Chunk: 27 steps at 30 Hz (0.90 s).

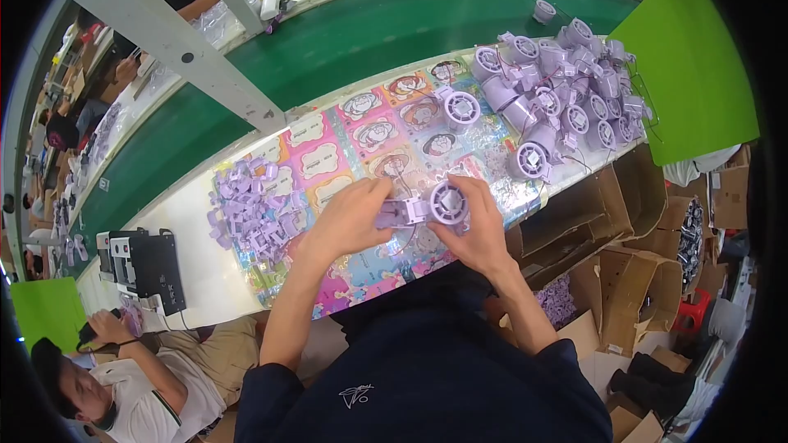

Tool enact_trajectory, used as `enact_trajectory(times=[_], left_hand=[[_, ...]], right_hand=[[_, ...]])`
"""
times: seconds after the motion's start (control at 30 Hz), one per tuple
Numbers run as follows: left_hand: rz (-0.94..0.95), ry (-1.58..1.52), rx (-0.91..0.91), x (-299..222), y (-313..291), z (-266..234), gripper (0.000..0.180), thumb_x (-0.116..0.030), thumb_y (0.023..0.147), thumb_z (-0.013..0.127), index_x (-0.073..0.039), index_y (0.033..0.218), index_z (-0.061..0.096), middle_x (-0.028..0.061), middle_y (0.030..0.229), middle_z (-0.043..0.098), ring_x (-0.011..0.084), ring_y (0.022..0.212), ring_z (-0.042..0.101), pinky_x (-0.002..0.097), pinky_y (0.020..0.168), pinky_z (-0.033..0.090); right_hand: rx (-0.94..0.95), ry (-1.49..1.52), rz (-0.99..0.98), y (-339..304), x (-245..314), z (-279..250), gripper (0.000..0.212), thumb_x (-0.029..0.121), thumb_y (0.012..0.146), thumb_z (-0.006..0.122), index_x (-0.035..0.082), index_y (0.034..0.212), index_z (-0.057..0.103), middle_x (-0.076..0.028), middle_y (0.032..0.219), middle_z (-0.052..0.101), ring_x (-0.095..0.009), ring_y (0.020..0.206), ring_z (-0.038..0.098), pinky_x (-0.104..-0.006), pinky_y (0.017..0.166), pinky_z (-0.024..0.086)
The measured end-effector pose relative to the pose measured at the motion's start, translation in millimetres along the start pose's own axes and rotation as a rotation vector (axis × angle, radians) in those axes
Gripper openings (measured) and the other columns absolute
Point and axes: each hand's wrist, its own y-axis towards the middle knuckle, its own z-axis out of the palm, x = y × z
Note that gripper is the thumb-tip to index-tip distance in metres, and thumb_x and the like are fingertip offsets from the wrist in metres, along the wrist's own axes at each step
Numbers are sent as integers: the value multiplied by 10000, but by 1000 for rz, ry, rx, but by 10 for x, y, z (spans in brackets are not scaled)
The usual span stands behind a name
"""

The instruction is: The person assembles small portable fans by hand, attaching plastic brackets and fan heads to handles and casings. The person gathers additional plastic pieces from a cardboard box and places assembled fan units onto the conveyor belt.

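Between my hands is a light purple mini fan part [448,204] with a round slotted grille and a pale square at its centre. My right hand [481,234] wraps its fingers and thumb round the drum-shaped head. My left hand [351,217] pinches the narrower bracket-like end [402,212]; its fingers partly hide that end. Another purple fan head [460,109] lies just beyond on the colourful printed mat [349,127]. A heap of small purple plastic pieces [261,213] sits left of my left hand.
A large pile of purple fan heads [566,98] with thin wires covers the right of the table. A black device [156,267] stands at the left end, near a seated person [139,385]. A green conveyor belt [345,41] runs behind; cardboard boxes [632,299] stand lower right.
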Motion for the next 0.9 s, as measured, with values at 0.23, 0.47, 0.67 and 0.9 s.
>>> enact_trajectory(times=[0.23, 0.47, 0.67, 0.9], left_hand=[[-8, -111, 50, 0, -65, 76, 588, -207, 675, 770, -61, 1222, 609, 167, 1097, 601, 368, 1042, 622, 447, 883, 509], [-105, -360, 92, -19, -85, 42, 531, -266, 731, 793, -29, 1189, 666, 196, 1037, 715, 379, 963, 685, 418, 871, 532], [-87, -526, 17, 33, -53, 105, 471, -237, 829, 778, -15, 1231, 677, 204, 1077, 725, 329, 1011, 703, 384, 887, 529], [-184, -624, -32, 44, -100, 163, 374, -173, 855, 771, -26, 1191, 698, 175, 1009, 736, 249, 893, 707, 358, 818, 527]], right_hand=[[43, -159, -176, -4, 56, 7, 671, 79, 675, 846, 85, 1303, 608, -128, 1211, 612, -321, 1049, 631, -395, 830, 553], [46, -263, -219, 8, 145, -15, 700, 72, 640, 825, 99, 1311, 629, -115, 1194, 615, -317, 1024, 632, -394, 805, 560], [44, -309, -290, 52, 144, -2, 696, 64, 626, 809, 94, 1299, 638, -113, 1188, 613, -311, 1016, 629, -390, 788, 563], [-20, -372, -405, 71, 50, 122, 718, 44, 603, 787, 86, 1303, 637, -116, 1185, 601, -316, 1036, 623, -387, 800, 570]])
